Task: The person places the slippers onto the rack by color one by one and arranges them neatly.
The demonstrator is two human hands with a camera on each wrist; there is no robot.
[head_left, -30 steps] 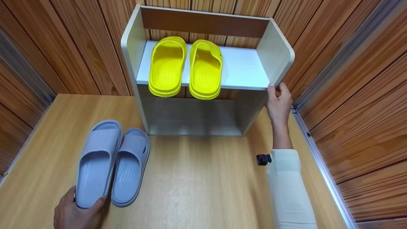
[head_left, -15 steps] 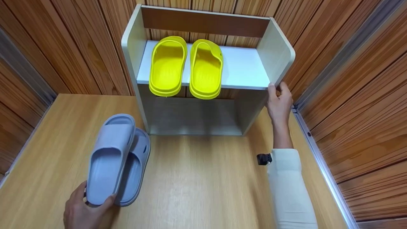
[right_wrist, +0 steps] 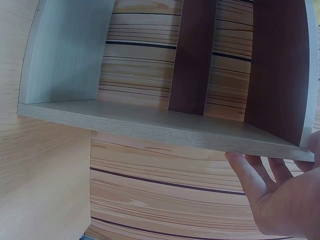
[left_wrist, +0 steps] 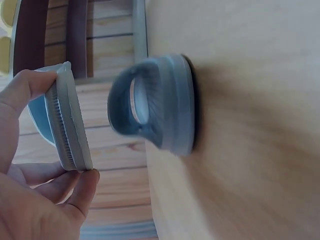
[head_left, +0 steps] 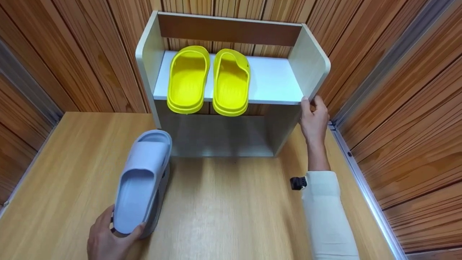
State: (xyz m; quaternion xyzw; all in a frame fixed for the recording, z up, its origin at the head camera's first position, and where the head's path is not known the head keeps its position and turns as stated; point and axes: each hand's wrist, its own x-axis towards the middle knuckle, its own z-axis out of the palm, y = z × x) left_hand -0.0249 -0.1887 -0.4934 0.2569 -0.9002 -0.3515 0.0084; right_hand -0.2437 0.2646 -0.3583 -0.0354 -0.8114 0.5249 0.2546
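My left hand (head_left: 110,236) grips a grey-blue slide slipper (head_left: 135,196) by its heel, thumb on one side and fingers on the other. In the left wrist view that slipper is raised off the wooden surface. Its mate (left_wrist: 175,102) stands on the surface beneath it, mostly covered in the head view. Over on the right, my right hand (head_left: 314,119) holds the front edge of the small shoe rack's side panel (head_left: 310,65), at upper-shelf height. Its fingers press the panel's outer face in the right wrist view.
Two yellow slippers (head_left: 188,81) sit side by side on the rack's white upper shelf (head_left: 276,81), heels over the front edge. Below is the lower compartment (head_left: 220,135). Wood-plank walls (head_left: 404,137) close in the back and both sides of the wooden surface (head_left: 216,206).
My left hand has lifted the left grey-blue slipper and carried it rightward over its mate. The right hand keeps its hold on the rack. The head view has shifted slightly.
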